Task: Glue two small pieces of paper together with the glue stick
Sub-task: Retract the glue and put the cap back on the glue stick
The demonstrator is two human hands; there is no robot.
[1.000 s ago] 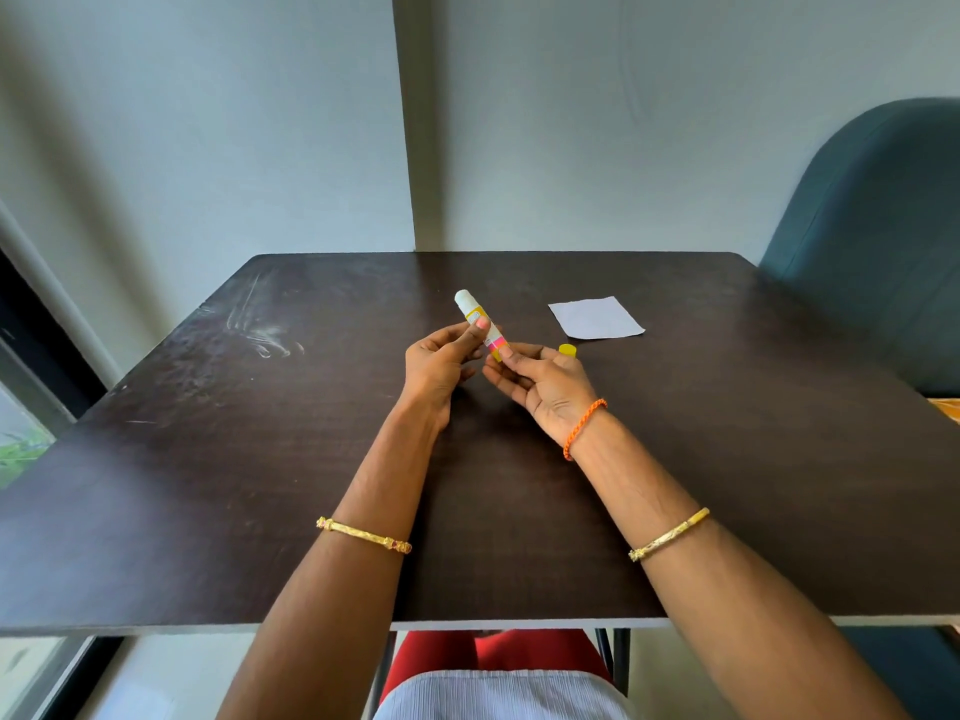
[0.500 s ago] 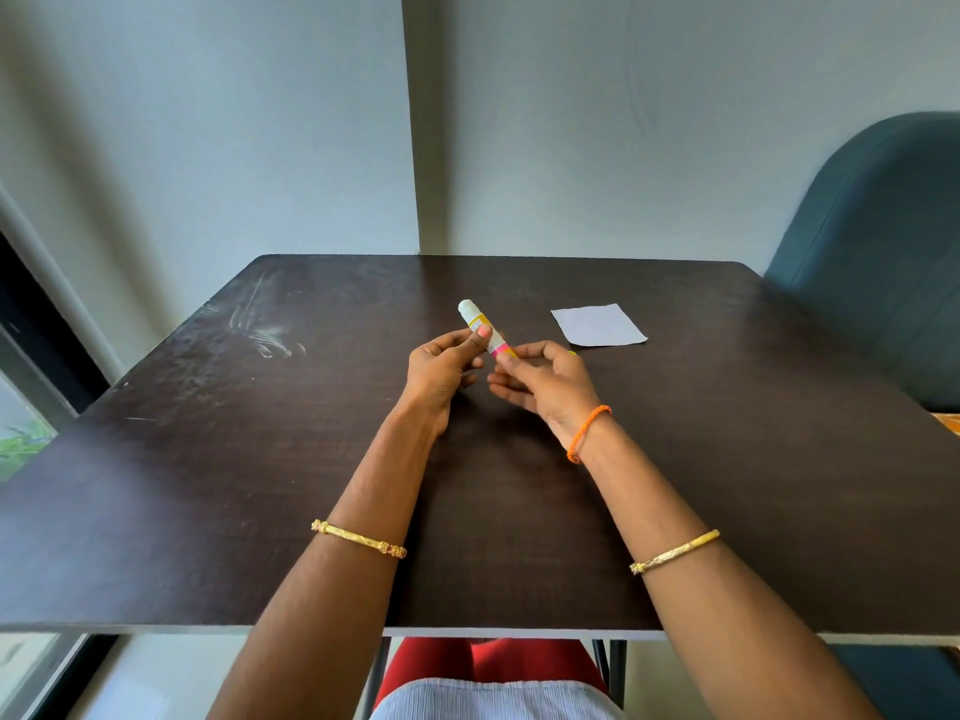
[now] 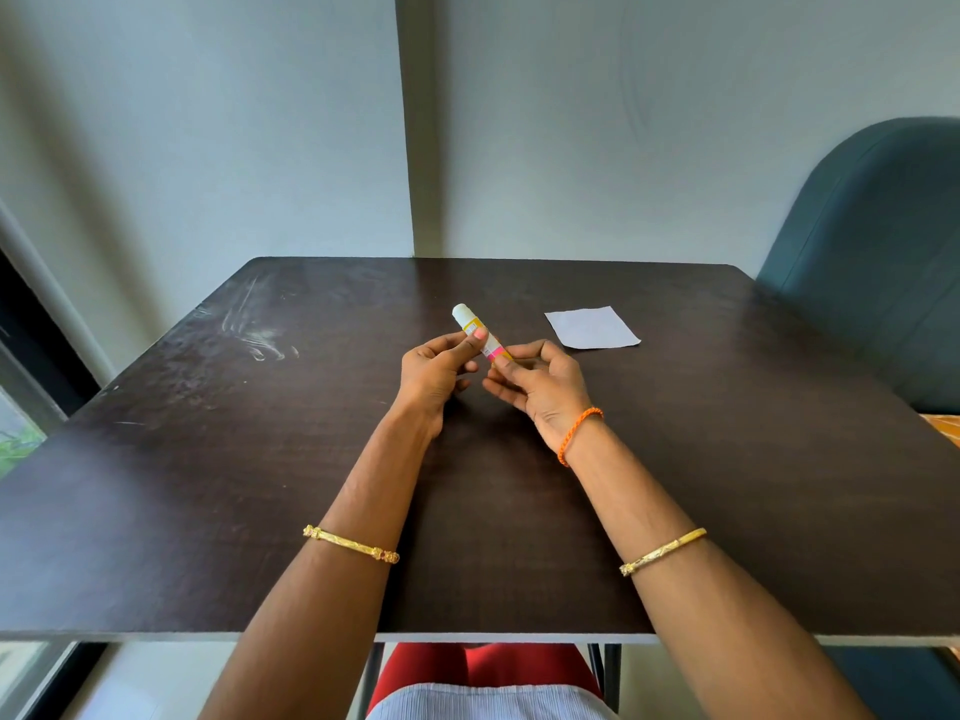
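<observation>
Both hands hold a glue stick [image 3: 475, 326] above the middle of the dark table [image 3: 727, 459]. It is tilted, with its white end pointing up and away to the left. My left hand [image 3: 434, 374] pinches the yellow-labelled middle between thumb and fingers. The fingertips of my right hand [image 3: 540, 387] grip the pink lower end. A small white piece of paper [image 3: 592, 328] lies flat on the table just right of my hands and beyond them, touched by neither hand. Only that one piece shows.
A dark green padded chair [image 3: 872, 262] stands at the table's right side. Grey walls close the far edge, and a window frame [image 3: 31, 356] runs along the left. Pale scuff marks [image 3: 254, 335] cross the table's left part.
My right hand's fingers have closed more over the stick's lower end. The small yellow piece seen beside that hand a second ago no longer shows. The stick stays tilted the same way.
</observation>
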